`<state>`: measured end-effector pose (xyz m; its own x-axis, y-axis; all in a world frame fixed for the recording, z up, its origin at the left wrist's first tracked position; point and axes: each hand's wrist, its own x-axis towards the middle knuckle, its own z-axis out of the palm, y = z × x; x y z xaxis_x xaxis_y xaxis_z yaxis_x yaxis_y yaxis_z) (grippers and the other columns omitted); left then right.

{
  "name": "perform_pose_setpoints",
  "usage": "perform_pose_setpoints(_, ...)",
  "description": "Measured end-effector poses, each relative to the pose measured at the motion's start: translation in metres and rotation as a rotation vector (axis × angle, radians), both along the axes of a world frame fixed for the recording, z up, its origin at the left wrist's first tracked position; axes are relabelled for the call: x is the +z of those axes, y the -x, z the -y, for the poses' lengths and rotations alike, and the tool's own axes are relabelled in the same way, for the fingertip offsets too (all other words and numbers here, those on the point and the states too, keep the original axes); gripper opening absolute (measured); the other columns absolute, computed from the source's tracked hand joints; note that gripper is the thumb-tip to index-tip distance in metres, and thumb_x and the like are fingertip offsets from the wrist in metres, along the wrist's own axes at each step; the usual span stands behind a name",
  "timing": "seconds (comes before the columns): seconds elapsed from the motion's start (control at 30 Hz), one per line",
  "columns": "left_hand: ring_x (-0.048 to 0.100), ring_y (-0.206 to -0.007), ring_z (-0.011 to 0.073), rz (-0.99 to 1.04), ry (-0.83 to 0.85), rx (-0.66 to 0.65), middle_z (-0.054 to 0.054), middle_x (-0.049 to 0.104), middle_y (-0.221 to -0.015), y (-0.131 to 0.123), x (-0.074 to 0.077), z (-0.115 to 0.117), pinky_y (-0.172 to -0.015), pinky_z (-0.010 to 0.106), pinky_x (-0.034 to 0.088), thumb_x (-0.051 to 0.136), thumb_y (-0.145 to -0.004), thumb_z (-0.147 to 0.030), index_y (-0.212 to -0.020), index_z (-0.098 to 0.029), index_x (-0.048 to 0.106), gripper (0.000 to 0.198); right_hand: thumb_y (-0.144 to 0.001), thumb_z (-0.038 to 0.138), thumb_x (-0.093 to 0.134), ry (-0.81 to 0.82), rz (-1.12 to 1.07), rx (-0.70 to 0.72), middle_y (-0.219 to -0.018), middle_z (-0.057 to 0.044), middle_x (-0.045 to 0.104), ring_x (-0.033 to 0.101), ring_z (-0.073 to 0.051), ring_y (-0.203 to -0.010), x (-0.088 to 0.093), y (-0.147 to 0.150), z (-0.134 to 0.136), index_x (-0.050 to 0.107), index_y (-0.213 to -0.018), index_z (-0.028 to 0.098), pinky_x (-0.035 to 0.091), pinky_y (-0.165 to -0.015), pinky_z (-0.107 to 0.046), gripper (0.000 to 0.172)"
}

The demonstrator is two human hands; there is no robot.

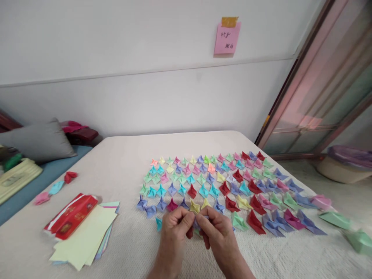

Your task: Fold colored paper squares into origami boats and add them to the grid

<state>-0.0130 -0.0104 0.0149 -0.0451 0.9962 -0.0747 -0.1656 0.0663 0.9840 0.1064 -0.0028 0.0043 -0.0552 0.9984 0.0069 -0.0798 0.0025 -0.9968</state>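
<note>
My left hand (pixel 177 228) and my right hand (pixel 217 230) meet low in the middle of the view. Between their pinched fingertips is a small piece of pale purple folded paper (pixel 197 224), mostly hidden by the fingers. Just beyond the hands stand a folded yellow paper boat (pixel 194 206) and a dark pink one (pixel 172 204). Rows of folded paper boats in many colours spread behind and to the right, among them a red boat (pixel 255 223) beside my right hand. A cyan boat (pixel 158 224) shows partly at the left of my left hand.
At left, a red packet (pixel 72 215) rests on a stack of coloured paper sheets (pixel 87 236) on the white-covered table (pixel 124 155). Red, blue and pink crumpled pieces lie near its left edge. Beyond are a grey cushion (pixel 40 141) and, at right, a bin (pixel 338 166).
</note>
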Motion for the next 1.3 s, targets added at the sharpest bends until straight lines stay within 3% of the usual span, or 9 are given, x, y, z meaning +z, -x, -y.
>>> perform_pose_setpoints(0.23, 0.041, -0.046, 0.0092, 0.021, 0.065, -0.042, -0.003, 0.049, -0.047, 0.005, -0.005, -0.008, -0.048, 0.023, 0.029, 0.065, -0.083, -0.037, -0.056, -0.016, 0.055, 0.035, -0.079, 0.043, 0.064, 0.137, -0.132, 0.022, -0.041, 0.008, 0.046, 0.031, -0.003, -0.03, -0.004, 0.004, -0.005, 0.05, -0.059, 0.019, 0.018, -0.033, -0.017, 0.034)
perform_pose_setpoints(0.37, 0.051, -0.054, 0.0105, 0.079, 0.074, -0.113, 0.0, 0.06, -0.064, 0.016, -0.002, -0.013, -0.052, 0.021, 0.038, 0.067, -0.083, -0.037, -0.079, -0.015, 0.066, 0.022, -0.075, 0.041, 0.069, 0.29, -0.325, 0.033, -0.041, 0.007, 0.048, 0.025, -0.001, -0.029, -0.003, 0.004, -0.008, 0.052, -0.058, 0.018, 0.011, -0.032, -0.018, 0.033)
perform_pose_setpoints(0.47, 0.06, -0.068, 0.0137, 0.081, -0.019, -0.208, 0.001, 0.063, -0.088, 0.023, 0.006, -0.012, -0.061, 0.024, 0.047, 0.075, -0.072, -0.02, -0.095, -0.021, 0.068, 0.025, -0.07, 0.04, 0.075, 0.38, -0.433, 0.043, -0.039, 0.007, 0.048, 0.023, -0.001, -0.028, -0.003, 0.003, -0.009, 0.053, -0.058, 0.017, 0.007, -0.033, -0.019, 0.034)
perform_pose_setpoints(0.63, 0.061, -0.076, 0.0155, -0.253, -0.278, -0.208, 0.005, 0.065, -0.098, 0.021, 0.015, -0.007, -0.067, 0.025, 0.049, 0.064, -0.072, -0.004, -0.086, -0.02, 0.072, 0.023, -0.074, 0.039, 0.075, 0.366, -0.459, 0.08, -0.04, 0.007, 0.05, 0.023, 0.0, -0.029, -0.001, 0.003, -0.008, 0.055, -0.059, 0.016, 0.006, -0.034, -0.019, 0.034)
perform_pose_setpoints(0.83, 0.059, -0.06, 0.0126, -0.118, -0.184, -0.09, 0.001, 0.063, -0.076, 0.021, 0.006, -0.011, -0.054, 0.023, 0.049, 0.067, -0.076, -0.015, -0.083, -0.019, 0.07, 0.008, -0.089, 0.056, 0.054, 0.158, -0.17, -0.022, -0.052, 0.002, 0.056, 0.041, -0.007, -0.035, 0.001, -0.002, -0.005, 0.058, -0.063, 0.017, 0.025, -0.037, -0.02, 0.048)
perform_pose_setpoints(0.93, 0.056, -0.054, 0.0106, -0.018, -0.064, -0.067, -0.002, 0.061, -0.064, 0.025, 0.007, -0.012, -0.051, 0.02, 0.046, 0.07, -0.077, -0.022, -0.083, -0.018, 0.069, 0.008, -0.091, 0.043, 0.057, -0.078, 0.06, -0.148, -0.057, 0.004, 0.054, 0.046, -0.01, -0.044, 0.004, -0.007, -0.003, 0.062, -0.075, 0.019, 0.035, -0.044, -0.022, 0.03)
perform_pose_setpoints(1.03, 0.055, -0.054, 0.0096, 0.022, -0.021, -0.057, -0.002, 0.062, -0.063, 0.026, 0.01, -0.011, -0.052, 0.019, 0.045, 0.071, -0.076, -0.023, -0.082, -0.017, 0.069, 0.009, -0.087, 0.021, 0.062, -0.455, 0.313, -0.232, -0.075, 0.0, 0.061, 0.057, -0.014, -0.062, 0.005, -0.01, -0.001, 0.065, -0.09, 0.022, 0.046, -0.057, -0.025, 0.004)
perform_pose_setpoints(1.17, 0.052, -0.053, 0.0091, 0.006, -0.002, -0.082, -0.003, 0.059, -0.06, 0.023, 0.015, -0.01, -0.051, 0.019, 0.043, 0.07, -0.075, -0.023, -0.081, -0.016, 0.067, 0.009, -0.088, 0.006, 0.057, -0.77, 0.501, -0.214, -0.092, -0.006, 0.062, 0.063, -0.017, -0.083, 0.001, -0.007, 0.002, 0.065, -0.098, 0.022, 0.052, -0.071, -0.026, 0.02)
perform_pose_setpoints(1.3, 0.049, -0.051, 0.0088, -0.025, 0.015, -0.099, -0.004, 0.054, -0.06, 0.018, 0.018, -0.008, -0.049, 0.018, 0.039, 0.067, -0.076, -0.024, -0.08, -0.016, 0.064, 0.01, -0.09, 0.004, 0.054, -0.805, 0.552, -0.208, -0.085, -0.005, 0.061, 0.063, -0.016, -0.075, 0.001, -0.003, 0.003, 0.063, -0.092, 0.021, 0.053, -0.066, -0.025, 0.02)
